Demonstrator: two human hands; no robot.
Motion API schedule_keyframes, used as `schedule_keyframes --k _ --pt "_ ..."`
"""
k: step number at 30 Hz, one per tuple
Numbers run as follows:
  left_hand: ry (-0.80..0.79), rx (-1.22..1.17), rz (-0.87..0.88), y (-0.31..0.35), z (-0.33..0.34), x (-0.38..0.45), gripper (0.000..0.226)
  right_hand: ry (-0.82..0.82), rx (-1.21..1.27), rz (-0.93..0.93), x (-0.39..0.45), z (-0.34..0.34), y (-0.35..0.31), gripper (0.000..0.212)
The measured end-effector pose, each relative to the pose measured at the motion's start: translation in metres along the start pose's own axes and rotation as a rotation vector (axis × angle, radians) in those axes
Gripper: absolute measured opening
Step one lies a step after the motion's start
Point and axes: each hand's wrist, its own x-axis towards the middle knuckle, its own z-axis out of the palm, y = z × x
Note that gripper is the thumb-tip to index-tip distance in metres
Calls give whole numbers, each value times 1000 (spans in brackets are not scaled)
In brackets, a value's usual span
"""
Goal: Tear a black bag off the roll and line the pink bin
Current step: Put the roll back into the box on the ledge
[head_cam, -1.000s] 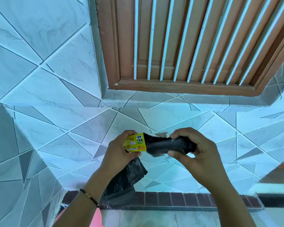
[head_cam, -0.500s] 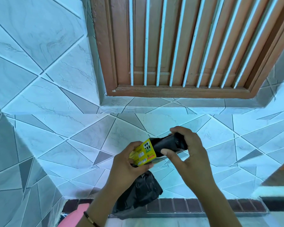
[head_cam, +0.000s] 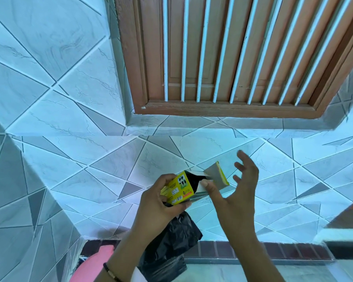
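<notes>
Our left fingers (head_cam: pixel 171 179) curl round the yellow box (head_cam: pixel 177 190), the black roll (head_cam: pixel 193 180) showing dark inside its open end, while a torn-off black bag (head_cam: pixel 167 245) hangs beneath our left hand (head_cam: pixel 157 208). Our right hand (head_cam: pixel 234 192) is spread and loose, thumb touching the box flap (head_cam: pixel 216 177). The pink bin (head_cam: pixel 94 263) sits low beside our left wrist.

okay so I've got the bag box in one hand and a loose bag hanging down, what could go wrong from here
The left hand grips the yellow box and the torn-off black bag together, so the bag might slip while you fuss with the open flap. The right hand is free. The pink bin is barely in view, so you may miss its rim.
</notes>
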Motion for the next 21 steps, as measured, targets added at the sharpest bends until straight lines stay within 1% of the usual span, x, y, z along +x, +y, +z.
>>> schedule_keyframes --k 1,2,4,5,6,8,11,12,14,18,19,21 --pt "-7 -3 3 1 0 -1 53 6 125 126 1 1 -1 78" --pt "-18 0 13 4 0 -1 51 -24 287 245 3 2 -1 77" --pt "-47 1 35 9 2 -3 48 -159 627 438 2 7 1 66" --pt "-58 -1 43 11 3 -3 47 -224 720 494 0 9 2 63" --pt "-64 5 50 13 4 -4 47 -270 756 506 -3 12 3 62" --pt "-57 19 59 16 4 -4 52 -269 761 476 -8 18 4 61" --pt "-85 48 79 20 -2 -5 71 -238 768 472 -10 21 2 65" --pt "-104 95 105 21 -3 -5 75 -231 775 479 -11 21 1 62" --pt "-138 220 157 22 -6 -6 77 -216 795 497 -12 21 0 53" --pt "-159 461 227 26 -10 -9 82 -259 755 481 -16 20 0 52" --pt "-150 511 248 26 -11 -11 83 -276 746 476 -17 20 0 53" --pt "-132 567 276 27 -13 -12 81 -323 740 463 -18 19 0 66"
